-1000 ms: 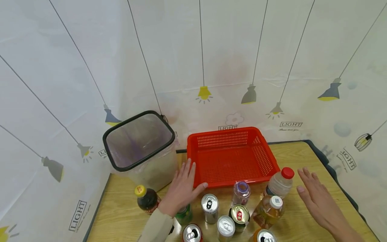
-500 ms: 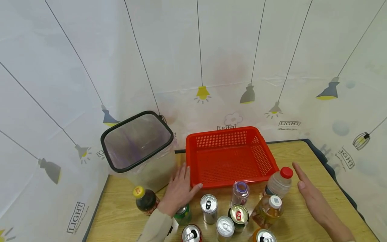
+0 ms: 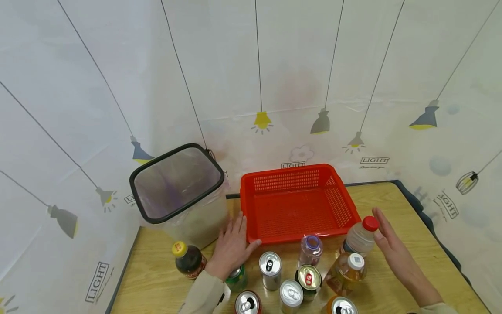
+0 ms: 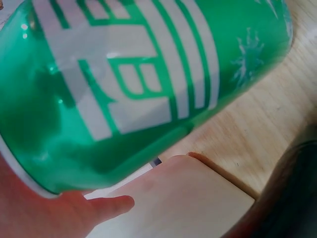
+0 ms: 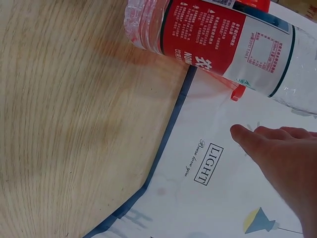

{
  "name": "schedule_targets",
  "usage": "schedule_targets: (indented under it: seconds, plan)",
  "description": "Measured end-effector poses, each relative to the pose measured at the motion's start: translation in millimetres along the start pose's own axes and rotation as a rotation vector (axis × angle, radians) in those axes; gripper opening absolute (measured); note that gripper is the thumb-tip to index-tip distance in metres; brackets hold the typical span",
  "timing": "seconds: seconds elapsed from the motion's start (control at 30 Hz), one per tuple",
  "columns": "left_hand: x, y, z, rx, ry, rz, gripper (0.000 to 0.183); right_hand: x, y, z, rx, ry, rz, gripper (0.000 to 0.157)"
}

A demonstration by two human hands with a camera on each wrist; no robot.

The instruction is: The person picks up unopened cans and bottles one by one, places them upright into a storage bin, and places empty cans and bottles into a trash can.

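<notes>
At the far left of the table (image 3: 415, 226) stands a bin (image 3: 198, 226) with a black rim and a clear plastic liner. Just in front of it is an upright cola bottle (image 3: 189, 260) with a yellow cap.

Next is the left hand (image 3: 232, 247), palm down, fingers straight and thumb spread, with hold of nothing. It lies between the bin and the left side of the red basket (image 3: 296, 213); whether its fingertips touch either cannot be told. The green can (image 3: 237, 281) stands by the wrist, partly hidden by it in the head view. The left wrist view shows the can's printed side close up, the hand passing behind its end.

In front of the basket, left to right, stand a red can (image 3: 248, 302), a silver can (image 3: 270, 271), a pale can (image 3: 291, 296), a gold-topped can (image 3: 309, 278) with a red tab, a clear bottle (image 3: 310, 253) with a purple neck, an orange can (image 3: 342, 306), an amber bottle (image 3: 345, 277) with a white cap and a red-capped bottle (image 3: 354, 240).

At the far right is the right hand (image 3: 396, 257), fingers extended and together, gripping nothing. It is just beside the red-capped bottle; the right wrist view shows a gap between the two.
</notes>
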State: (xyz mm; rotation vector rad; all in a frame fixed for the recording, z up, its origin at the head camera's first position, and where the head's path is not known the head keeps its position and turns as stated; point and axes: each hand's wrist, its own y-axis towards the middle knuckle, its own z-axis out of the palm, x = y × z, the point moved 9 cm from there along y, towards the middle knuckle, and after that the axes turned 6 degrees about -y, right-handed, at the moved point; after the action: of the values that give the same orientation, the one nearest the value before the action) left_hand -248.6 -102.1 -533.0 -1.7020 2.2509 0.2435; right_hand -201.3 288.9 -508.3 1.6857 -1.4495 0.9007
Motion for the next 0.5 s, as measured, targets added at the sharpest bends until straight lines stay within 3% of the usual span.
schedule_targets:
  seconds: [0.5]
  plan:
    - [-0.3,7.2,3.7,0.029,0.050,0.004,0.088,-1.0,1.0,2.7,-0.005,-0.017,0.013,0.065]
